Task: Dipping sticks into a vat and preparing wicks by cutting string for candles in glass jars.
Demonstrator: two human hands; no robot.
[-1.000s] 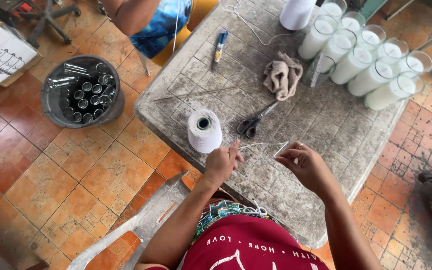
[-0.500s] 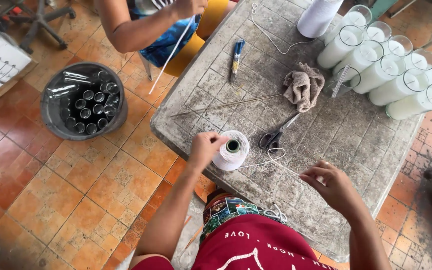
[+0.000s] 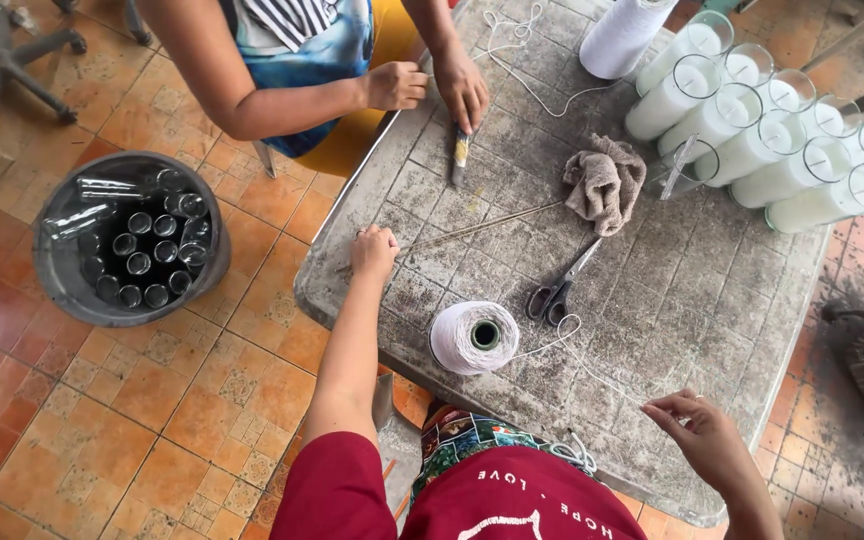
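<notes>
The left hand (image 3: 373,250) closes on a thin metal rod (image 3: 482,227) near the table's left edge; the right hand (image 3: 704,432) pinches white string (image 3: 592,368) at the near edge; lift the rod level, string kept taut from the spool (image 3: 473,337).

The top edge is cutting off the white cone (image 3: 620,35) and the co-worker's body above the chest. The left hand (image 3: 373,250) is hiding its fingertips, so any grip on the thin rod (image 3: 482,227) is staying unclear.
</notes>
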